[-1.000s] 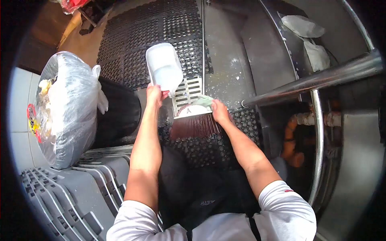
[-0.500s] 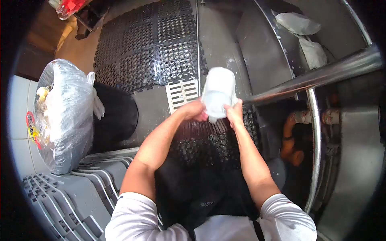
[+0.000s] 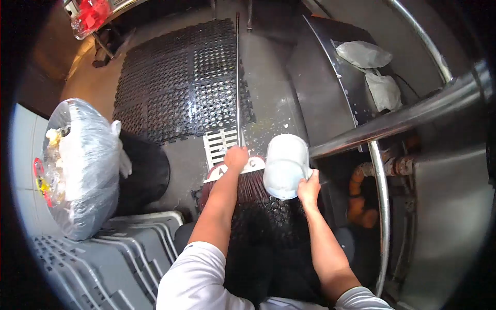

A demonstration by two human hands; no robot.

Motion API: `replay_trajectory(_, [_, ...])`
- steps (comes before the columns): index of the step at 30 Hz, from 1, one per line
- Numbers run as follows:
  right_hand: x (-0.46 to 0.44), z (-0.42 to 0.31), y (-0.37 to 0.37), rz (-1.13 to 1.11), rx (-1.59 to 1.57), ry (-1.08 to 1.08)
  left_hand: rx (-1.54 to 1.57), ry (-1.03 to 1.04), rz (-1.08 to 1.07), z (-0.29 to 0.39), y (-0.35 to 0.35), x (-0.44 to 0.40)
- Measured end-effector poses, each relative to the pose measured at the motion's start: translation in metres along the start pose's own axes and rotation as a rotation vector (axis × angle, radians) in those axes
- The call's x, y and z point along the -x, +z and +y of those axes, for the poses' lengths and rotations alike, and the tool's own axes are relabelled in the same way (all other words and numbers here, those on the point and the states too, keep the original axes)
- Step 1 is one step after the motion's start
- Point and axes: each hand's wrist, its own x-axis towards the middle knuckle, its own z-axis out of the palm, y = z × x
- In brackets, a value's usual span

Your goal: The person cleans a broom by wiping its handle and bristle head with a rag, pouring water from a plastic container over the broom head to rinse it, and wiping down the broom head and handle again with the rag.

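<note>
My left hand is closed around the lower end of a broom's thin metal stick. Just below it spreads the broom head, with dark red bristles and a white lettered band. To the right, my right hand grips the edge of a white plastic tub, thumb on its near side. The tub is tilted, and its contents cannot be made out. Beneath the broom lies a white floor drain grate, partly covered by my left hand and the broom.
On the left a black bin with a plastic liner stands beside grey plastic crates. A black rubber mat covers the floor ahead. Metal rails and orange pipes are to the right, with white bags beyond.
My left hand has let go of the tub and taken the broom stick. The tub, now in my right hand alone, has come lower and nearer. The view has shifted.
</note>
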Motion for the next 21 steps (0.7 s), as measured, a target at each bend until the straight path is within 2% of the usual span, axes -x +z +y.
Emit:
replay_trajectory(4, [0.039, -0.024, -0.037, 0.052, -0.036, 0.073, 0.054, -0.053, 0.05, 0.012, -0.081, 0.04])
replay_trajectory(7, [0.065, -0.051, -0.064, 0.091, -0.03, 0.052, 0.092, -0.07, 0.104, 0.021, -0.124, 0.07])
replay_trajectory(12, [0.094, -0.079, -0.102, 0.111, -0.013, 0.129, 0.181, 0.035, 0.256, 0.028, -0.168, 0.103])
replay_trajectory(15, [0.119, -0.127, -0.142, 0.021, -0.008, 0.201, 0.221, 0.089, 0.352, 0.028, -0.197, 0.115])
replay_trajectory(18, [0.123, -0.153, -0.166, -0.025, -0.054, 0.108, 0.315, 0.202, 0.503, 0.046, -0.23, 0.124])
replay_trajectory(20, [0.126, -0.2, -0.189, -0.031, -0.104, -0.005, 0.416, 0.188, 0.46, 0.075, -0.28, 0.138])
replay_trajectory(21, [0.125, -0.224, -0.203, -0.026, -0.123, -0.057, 0.442, 0.238, 0.52, 0.082, -0.292, 0.134])
